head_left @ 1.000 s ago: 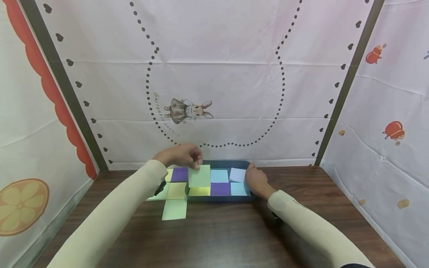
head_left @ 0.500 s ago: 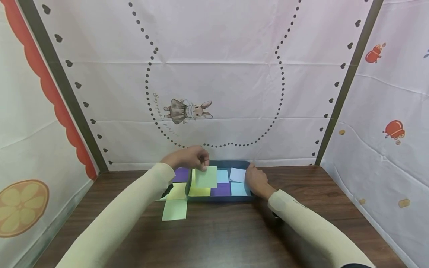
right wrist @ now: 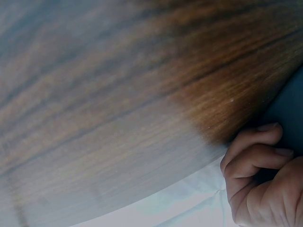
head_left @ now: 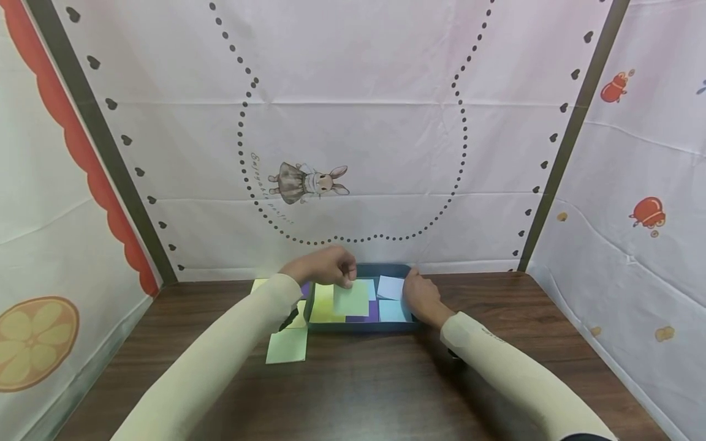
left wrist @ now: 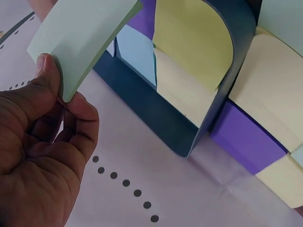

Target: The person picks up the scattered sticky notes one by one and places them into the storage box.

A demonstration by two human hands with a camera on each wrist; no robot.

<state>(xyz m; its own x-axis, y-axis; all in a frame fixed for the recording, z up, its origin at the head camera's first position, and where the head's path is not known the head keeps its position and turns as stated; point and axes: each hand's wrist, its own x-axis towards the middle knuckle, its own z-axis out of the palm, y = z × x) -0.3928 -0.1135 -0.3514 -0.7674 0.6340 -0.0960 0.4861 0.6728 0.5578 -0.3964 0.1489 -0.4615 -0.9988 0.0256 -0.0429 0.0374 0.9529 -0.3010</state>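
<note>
Between thumb and fingers my left hand (head_left: 328,265) pinches a light green sticky note pad (head_left: 351,298) by its upper edge, over the middle of a dark blue tray (head_left: 364,327). The left wrist view shows the pad's thickness (left wrist: 83,38) with the thumb on its face. Inside the tray lie yellow pads (head_left: 325,306), a purple pad (head_left: 373,311), a light blue pad (head_left: 394,310) and a pale lavender pad (head_left: 390,286). My right hand (head_left: 421,298) grips the tray's right end; its curled fingers (right wrist: 253,156) show against the dark wall in the right wrist view.
Left of the tray, more pads lie on the brown wooden table (head_left: 375,386): a green one (head_left: 287,346) nearest me, yellow ones and a purple one (left wrist: 248,137), partly behind my left sleeve (head_left: 220,355). A printed cloth (head_left: 386,153) hangs behind the table and along both sides.
My left hand has moved right with the green pad, from the tray's left end to over its middle, uncovering yellow pads there. The right hand stays at the tray's right end.
</note>
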